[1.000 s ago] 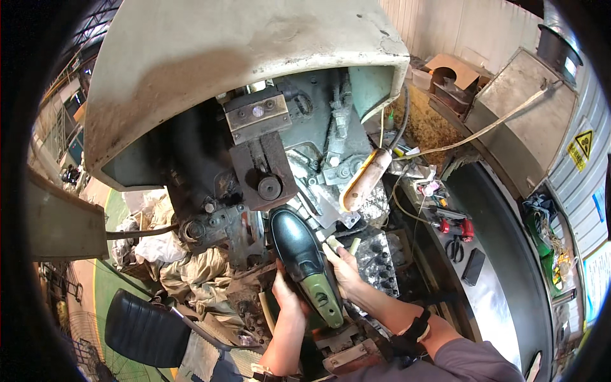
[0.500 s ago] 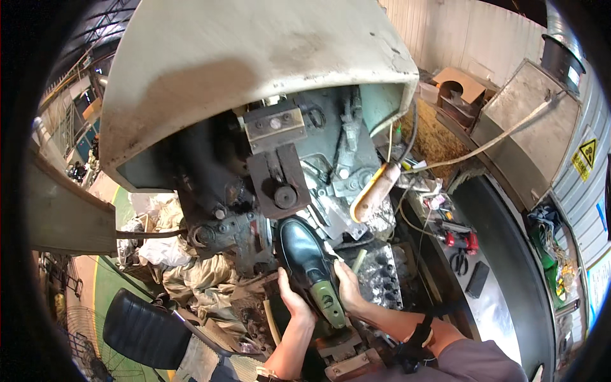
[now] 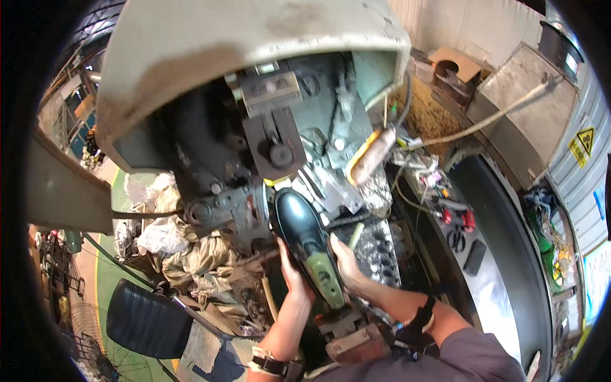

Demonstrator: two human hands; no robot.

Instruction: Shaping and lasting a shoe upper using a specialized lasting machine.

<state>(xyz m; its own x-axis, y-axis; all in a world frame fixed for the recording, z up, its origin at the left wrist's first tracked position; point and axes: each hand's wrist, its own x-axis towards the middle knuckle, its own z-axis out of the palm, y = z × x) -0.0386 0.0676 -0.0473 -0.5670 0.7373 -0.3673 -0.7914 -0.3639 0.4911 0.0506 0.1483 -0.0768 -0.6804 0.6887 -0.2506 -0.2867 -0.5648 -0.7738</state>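
Observation:
A black leather shoe upper [image 3: 298, 216] is stretched over a green shoe last [image 3: 324, 280], its toe pointing away from me. Both of my hands hold it from the sides. My left hand [image 3: 294, 275] lies along its left edge, fingers partly hidden underneath. On the opposite side, my right hand [image 3: 345, 262] grips near the heel end, where the green last shows. Just beyond the toe sits the machine's dark metal block [image 3: 275, 148] with a round knob, and the toe stays apart from it. Metal clamping parts [image 3: 238, 210] flank the toe on the left.
A pale machine hood [image 3: 254, 32] arches over the work area. A yellow-edged handle-like piece [image 3: 370, 156] hangs at the right. Scissors [image 3: 456, 239] lie on a metal ledge beside a dark conveyor belt [image 3: 509, 235]. Crumpled cloth [image 3: 197, 261] and a black chair [image 3: 149, 318] are on the left.
My view has tilted, so the machine sits higher in the picture. The shoe has drawn slightly back from the metal block, and a yellow strip now shows below that block. Both hands keep their hold.

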